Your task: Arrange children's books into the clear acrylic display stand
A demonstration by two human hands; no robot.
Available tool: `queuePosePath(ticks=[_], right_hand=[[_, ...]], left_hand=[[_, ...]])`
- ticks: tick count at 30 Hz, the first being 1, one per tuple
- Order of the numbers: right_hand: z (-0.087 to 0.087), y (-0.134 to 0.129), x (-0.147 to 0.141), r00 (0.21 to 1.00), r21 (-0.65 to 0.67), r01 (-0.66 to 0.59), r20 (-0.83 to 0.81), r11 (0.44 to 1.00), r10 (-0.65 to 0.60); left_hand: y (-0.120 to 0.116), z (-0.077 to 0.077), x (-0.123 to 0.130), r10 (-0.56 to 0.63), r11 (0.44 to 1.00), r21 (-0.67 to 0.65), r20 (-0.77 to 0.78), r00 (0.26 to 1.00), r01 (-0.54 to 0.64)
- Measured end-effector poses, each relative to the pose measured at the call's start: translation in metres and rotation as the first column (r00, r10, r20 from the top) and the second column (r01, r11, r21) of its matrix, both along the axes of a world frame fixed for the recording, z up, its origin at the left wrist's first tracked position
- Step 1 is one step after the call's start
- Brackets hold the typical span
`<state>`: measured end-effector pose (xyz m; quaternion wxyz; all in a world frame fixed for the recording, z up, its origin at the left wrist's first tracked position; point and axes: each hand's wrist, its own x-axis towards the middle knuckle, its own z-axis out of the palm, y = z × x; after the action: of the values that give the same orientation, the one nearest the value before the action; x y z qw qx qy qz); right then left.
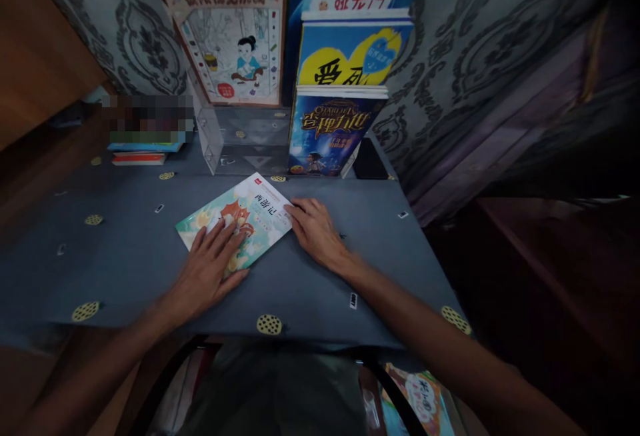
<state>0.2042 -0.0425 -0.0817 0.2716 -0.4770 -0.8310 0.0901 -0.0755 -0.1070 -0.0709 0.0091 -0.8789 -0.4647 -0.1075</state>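
A thin children's book [267,226] with a white and pale green cover lies slanted on the cloth-covered table, its cover facing up. My left hand [207,269] rests flat over its lower left part, fingers stretched across the cover picture and thumb at the near edge. At the book's right corner is my right hand [317,233], with bent fingers closed on that corner; its fingertips are partly hidden. Beyond the book stands a clear tiered rack [247,159], whose lower left slots hold no book.
A dark blue book [333,133], a blue and yellow book [313,43] and a large picture book [240,56] stand in the rack. Several books [143,158] are stacked at left. A dark flat object [370,159] lies beside the rack. Another book [423,399] is below the table edge.
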Motion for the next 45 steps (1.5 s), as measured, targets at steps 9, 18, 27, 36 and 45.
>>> queuePosePath(ticks=[9,18,27,36,45], right_hand=[[0.021,0.043,-0.045,0.968,-0.082,-0.178,0.165,0.981,0.189],[0.032,0.081,-0.09,0.933,-0.153,-0.219,0.256,0.964,0.252],[0.037,0.033,-0.047,0.927,-0.123,-0.228,0.277,0.966,0.255],[0.028,-0.036,0.0,0.951,-0.157,-0.203,0.205,0.967,0.233],[0.014,-0.097,0.021,0.969,-0.151,-0.23,0.057,0.961,0.241]], left_hand=[[-0.004,0.006,0.014,0.044,0.999,-0.02,-0.102,0.994,-0.047],[-0.01,0.009,0.032,0.148,0.989,0.038,-0.23,0.962,-0.143],[-0.037,-0.002,0.022,0.085,0.993,-0.054,-0.305,0.948,-0.106],[-0.053,0.002,0.0,-0.055,0.996,-0.081,-0.238,0.97,0.036],[-0.059,0.013,-0.003,-0.14,0.982,-0.165,-0.285,0.948,0.095]])
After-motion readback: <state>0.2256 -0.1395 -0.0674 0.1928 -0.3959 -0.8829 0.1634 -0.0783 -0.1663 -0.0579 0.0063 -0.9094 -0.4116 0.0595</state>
